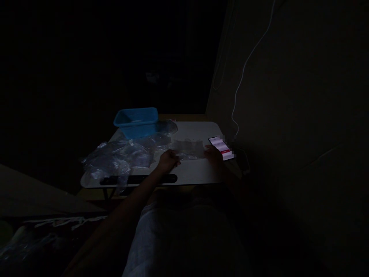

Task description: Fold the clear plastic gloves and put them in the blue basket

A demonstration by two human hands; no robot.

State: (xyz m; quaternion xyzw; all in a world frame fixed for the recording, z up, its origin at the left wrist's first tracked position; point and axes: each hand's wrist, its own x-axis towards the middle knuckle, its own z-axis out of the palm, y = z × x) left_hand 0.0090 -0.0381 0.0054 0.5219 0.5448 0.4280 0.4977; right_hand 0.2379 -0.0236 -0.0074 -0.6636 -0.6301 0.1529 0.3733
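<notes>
A clear plastic bag [188,148] lies spread on the white folding table [198,173] between my two hands. My left hand [168,161] is closed, its curled fingers pinching the bag's left edge. At the opposite edge, my right hand [213,156] appears closed on the bag with thumb and fingertips, though deep shadow covers much of it. A pile of crumpled clear plastic bags [123,157] spreads to the left of my left hand. Just beyond my right hand lies a phone [220,145] with a lit screen, partly covered by that hand.
A blue plastic basket [137,124] stands at the table's back left, behind the pile. A dark slot [138,179] runs along the front edge. A white cable [243,69] hangs down the wall on the right. The room is very dark.
</notes>
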